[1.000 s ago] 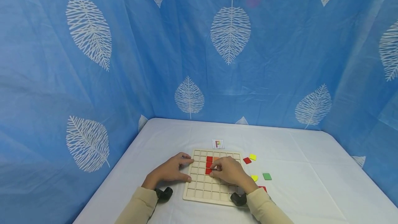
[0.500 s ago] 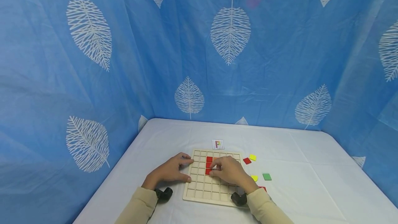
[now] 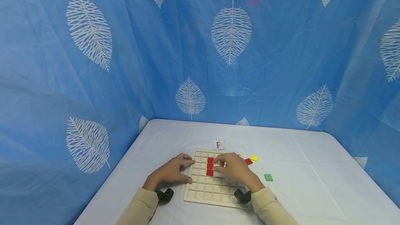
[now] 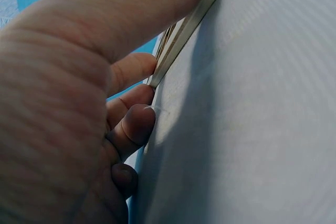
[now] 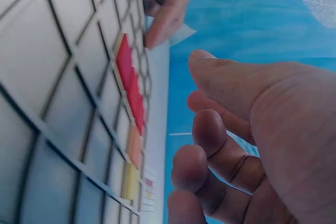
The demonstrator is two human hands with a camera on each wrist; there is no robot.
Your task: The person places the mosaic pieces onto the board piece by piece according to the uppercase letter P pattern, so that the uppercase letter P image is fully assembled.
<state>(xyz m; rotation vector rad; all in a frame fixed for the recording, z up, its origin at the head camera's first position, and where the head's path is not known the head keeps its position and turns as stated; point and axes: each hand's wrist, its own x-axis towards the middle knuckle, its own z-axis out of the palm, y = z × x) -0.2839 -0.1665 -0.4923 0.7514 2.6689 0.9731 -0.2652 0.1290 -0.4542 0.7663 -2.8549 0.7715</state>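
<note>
A pale wooden grid board lies on the white table. Three red square tiles fill a column of its cells. In the right wrist view an orange tile and a yellow tile also sit in the grid, beyond the red ones. My left hand rests at the board's left edge, thumb and fingers spread along it. Above the board hovers my right hand, its fingers loosely bent and apart from the thumb, holding nothing. It covers part of the grid in the head view.
A small card printed with a coloured grid lies behind the board. To the right are a loose red tile, a yellow tile and a green tile. A blue leaf-patterned curtain encloses the table.
My right hand has let go at the lowest red tile and lifted slightly up and to the right. It now hides some loose tiles on the right. The left hand stays put.
</note>
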